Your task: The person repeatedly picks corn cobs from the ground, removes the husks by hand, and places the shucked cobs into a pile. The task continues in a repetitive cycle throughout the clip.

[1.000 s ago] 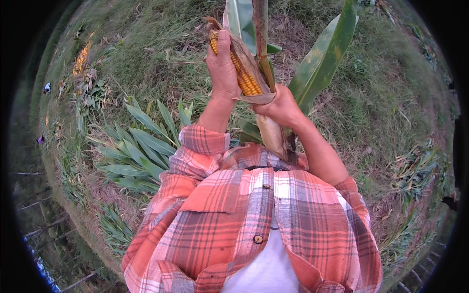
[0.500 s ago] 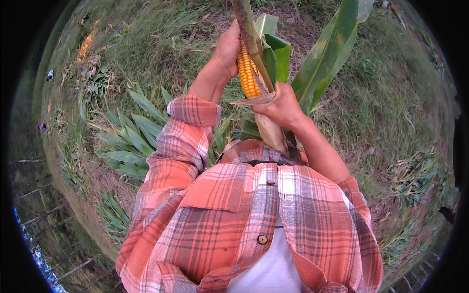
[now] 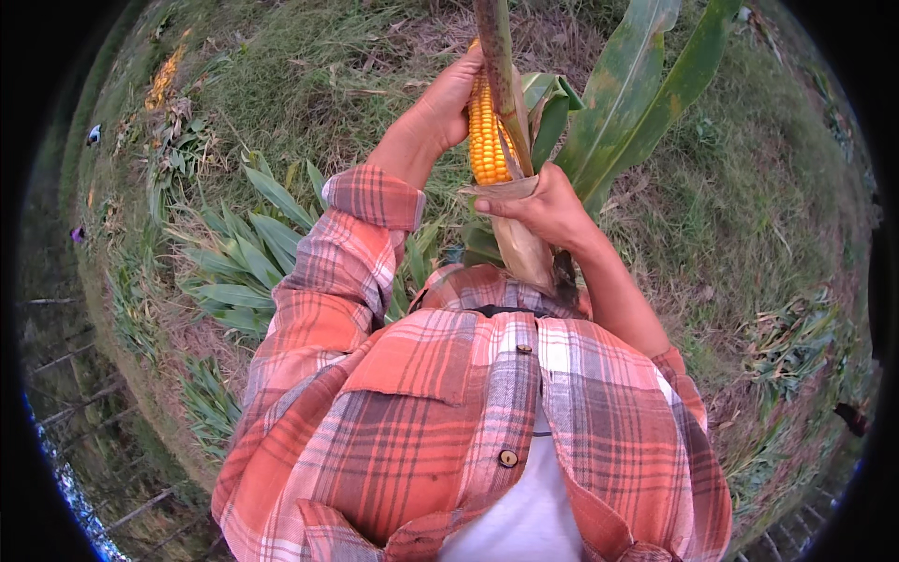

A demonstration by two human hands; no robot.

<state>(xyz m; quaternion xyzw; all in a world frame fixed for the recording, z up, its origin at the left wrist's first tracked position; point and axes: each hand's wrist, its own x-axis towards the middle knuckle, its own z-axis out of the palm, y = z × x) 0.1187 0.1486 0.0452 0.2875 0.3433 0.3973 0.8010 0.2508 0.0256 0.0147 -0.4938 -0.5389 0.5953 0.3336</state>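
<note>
An ear of corn (image 3: 488, 140) shows bare yellow kernels in front of a thick corn stalk (image 3: 495, 56). My left hand (image 3: 450, 105) is closed on the upper part of the ear, its fingers largely hidden behind it. Dry, pale husk (image 3: 523, 248) is peeled down around the lower end. Around that husk, just below the kernels, my right hand (image 3: 552, 211) is wrapped with the thumb lying across the front. Long green leaves (image 3: 623, 103) spread from the stalk on the right.
A clump of broad green leaves (image 3: 248, 262) lies on the grass at the left. Orange-yellow corn ears (image 3: 166, 80) are heaped far left, beside wilted leaves (image 3: 183, 140). More cut leaves (image 3: 796, 342) lie at the right.
The stalk, its leaves and the ear have shifted to the right, with my left hand moving along. My right thumb now shows across the husk.
</note>
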